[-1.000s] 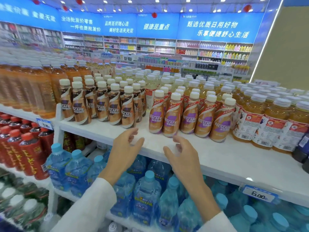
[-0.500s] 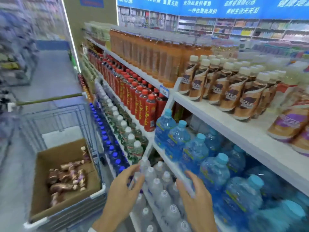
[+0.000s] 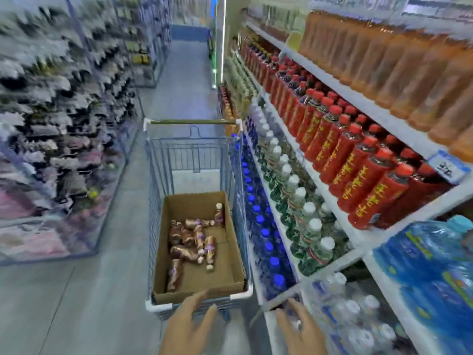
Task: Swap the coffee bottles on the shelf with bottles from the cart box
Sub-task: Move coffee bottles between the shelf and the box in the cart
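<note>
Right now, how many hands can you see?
2. The left hand hovers at the cart near rim; the right hand is beside the clear bottles, low on the right.

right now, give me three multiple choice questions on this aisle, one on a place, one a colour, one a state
1. Where does the cardboard box sit? A on the floor B in the cart C on a shelf
2. What colour are the cart's wires? A red B blue C green
3. How are the hands? A both open, empty B left holds a bottle C right grips the handle
Answers: B, cart walls surround the box; B, the wires show blue; A, left hand and right hand hold nothing.
</note>
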{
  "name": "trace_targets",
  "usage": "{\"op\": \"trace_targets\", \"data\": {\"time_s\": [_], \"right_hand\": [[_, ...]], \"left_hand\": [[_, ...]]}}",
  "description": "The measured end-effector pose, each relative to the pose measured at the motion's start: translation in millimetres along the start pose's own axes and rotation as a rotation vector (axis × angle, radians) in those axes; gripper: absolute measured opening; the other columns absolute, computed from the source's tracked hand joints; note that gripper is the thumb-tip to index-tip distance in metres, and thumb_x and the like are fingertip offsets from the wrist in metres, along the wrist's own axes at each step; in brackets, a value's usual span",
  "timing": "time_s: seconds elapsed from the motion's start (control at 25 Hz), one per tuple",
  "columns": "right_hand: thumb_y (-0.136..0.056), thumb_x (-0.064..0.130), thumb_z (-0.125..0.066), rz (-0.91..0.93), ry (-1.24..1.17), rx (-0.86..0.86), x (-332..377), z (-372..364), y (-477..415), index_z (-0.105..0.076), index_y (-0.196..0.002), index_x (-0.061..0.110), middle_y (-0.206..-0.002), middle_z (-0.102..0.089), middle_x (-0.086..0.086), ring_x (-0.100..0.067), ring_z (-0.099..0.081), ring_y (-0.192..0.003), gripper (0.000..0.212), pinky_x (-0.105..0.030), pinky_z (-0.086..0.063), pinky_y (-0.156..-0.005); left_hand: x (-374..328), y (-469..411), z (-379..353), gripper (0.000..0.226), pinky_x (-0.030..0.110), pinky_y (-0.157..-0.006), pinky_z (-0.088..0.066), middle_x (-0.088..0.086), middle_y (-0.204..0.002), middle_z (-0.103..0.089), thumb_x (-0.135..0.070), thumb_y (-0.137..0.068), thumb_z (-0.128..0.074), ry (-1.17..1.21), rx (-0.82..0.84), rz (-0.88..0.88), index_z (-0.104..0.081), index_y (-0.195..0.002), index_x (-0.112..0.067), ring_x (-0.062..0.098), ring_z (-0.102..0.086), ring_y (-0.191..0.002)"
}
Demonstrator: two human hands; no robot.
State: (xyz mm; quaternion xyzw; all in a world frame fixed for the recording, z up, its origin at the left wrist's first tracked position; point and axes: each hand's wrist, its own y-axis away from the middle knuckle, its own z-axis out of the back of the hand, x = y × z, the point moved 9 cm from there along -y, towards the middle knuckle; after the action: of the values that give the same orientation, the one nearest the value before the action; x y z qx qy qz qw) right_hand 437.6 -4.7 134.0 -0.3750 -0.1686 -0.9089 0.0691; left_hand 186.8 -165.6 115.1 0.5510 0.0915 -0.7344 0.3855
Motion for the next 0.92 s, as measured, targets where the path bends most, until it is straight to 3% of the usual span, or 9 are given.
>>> {"op": "trace_targets", "data": {"time_s": [0.08,0.16,0.24,0.32,0.48,0.6,0.76,0.92], "right_hand": [[-0.068,0.056,-0.080,-0.023,-0.097,0.006,11,-14,-13,-0.059,-0.107,0.045,-0.112,-0.069,0.005,-0.013,-0.064,-0.105,0.046,-0.007,-0.038,-0.084],[-0.074,0.073,-0.060,-0.003,-0.018,0.223,42,-45,-17,-0.045,-0.120,0.050,-0.116,-0.058,0.020,-0.007,-0.055,-0.118,0.053,-0.010,-0.035,-0.089],[-0.088,0.053,-0.064,-0.009,-0.029,0.244,65,-56,-29,-0.046,-0.113,0.051,-0.112,-0.058,0.019,-0.006,-0.053,-0.113,0.030,-0.006,-0.033,-0.083],[-0.090,0.039,-0.070,0.001,-0.056,0.209,75,-62,-46,-0.052,-0.104,0.052,-0.110,-0.063,0.016,-0.003,-0.056,-0.104,0.027,-0.004,-0.035,-0.080],[-0.091,0.046,-0.066,-0.020,-0.049,0.326,89,-92,-89,-0.058,-0.125,0.040,-0.126,-0.059,0.020,0.003,-0.053,-0.112,0.035,-0.015,-0.038,-0.093],[-0.092,0.049,-0.063,0.003,-0.036,0.398,102,-105,-130,-0.054,-0.129,0.039,-0.130,-0.057,0.020,0.005,-0.051,-0.113,0.039,-0.012,-0.037,-0.093],[-0.095,0.053,-0.057,-0.034,-0.065,0.460,115,-126,-183,-0.051,-0.132,0.041,-0.134,-0.054,0.023,0.000,-0.048,-0.126,0.039,-0.028,-0.039,-0.108],[-0.095,0.051,-0.058,-0.092,-0.065,0.446,122,-151,-234,-0.052,-0.132,0.041,-0.133,-0.055,0.025,0.001,-0.049,-0.125,0.040,-0.029,-0.038,-0.111]], "left_hand": [[0,-8,13,0.031,0.034,-0.104,-0.049,-0.020,-0.117,-0.066,-0.034,-0.087,-0.075,0.030,0.018,0.054,-0.062,-0.113,-0.045,0.009,-0.063,-0.115],[13,-24,28,0.032,0.032,-0.102,-0.049,-0.021,-0.117,-0.065,-0.033,-0.088,-0.075,0.016,-0.038,0.142,-0.064,-0.117,-0.040,0.005,-0.062,-0.111],[19,-36,34,0.031,0.031,-0.099,-0.051,-0.021,-0.115,-0.066,-0.036,-0.087,-0.075,-0.018,-0.052,0.170,-0.064,-0.116,-0.040,0.004,-0.063,-0.108],[20,-50,34,0.030,0.029,-0.093,-0.052,-0.017,-0.112,-0.069,-0.036,-0.085,-0.076,-0.028,-0.075,0.204,-0.066,-0.113,-0.039,0.003,-0.064,-0.104],[19,-98,23,0.029,0.021,-0.087,-0.053,-0.012,-0.112,-0.070,-0.039,-0.089,-0.072,-0.008,-0.055,0.243,-0.064,-0.117,-0.037,0.004,-0.066,-0.101],[0,-144,17,0.029,0.020,-0.088,-0.051,-0.013,-0.114,-0.067,-0.037,-0.094,-0.067,0.032,-0.086,0.270,-0.062,-0.122,-0.030,0.000,-0.062,-0.101],[-10,-221,5,0.026,0.009,-0.078,-0.041,-0.020,-0.113,-0.063,-0.037,-0.096,-0.064,0.072,-0.101,0.258,-0.059,-0.122,-0.034,-0.006,-0.057,-0.103],[34,-315,-13,0.032,0.025,-0.090,-0.049,-0.012,-0.114,-0.066,-0.036,-0.095,-0.066,0.115,-0.146,0.336,-0.061,-0.125,-0.028,0.006,-0.061,-0.107]]}}
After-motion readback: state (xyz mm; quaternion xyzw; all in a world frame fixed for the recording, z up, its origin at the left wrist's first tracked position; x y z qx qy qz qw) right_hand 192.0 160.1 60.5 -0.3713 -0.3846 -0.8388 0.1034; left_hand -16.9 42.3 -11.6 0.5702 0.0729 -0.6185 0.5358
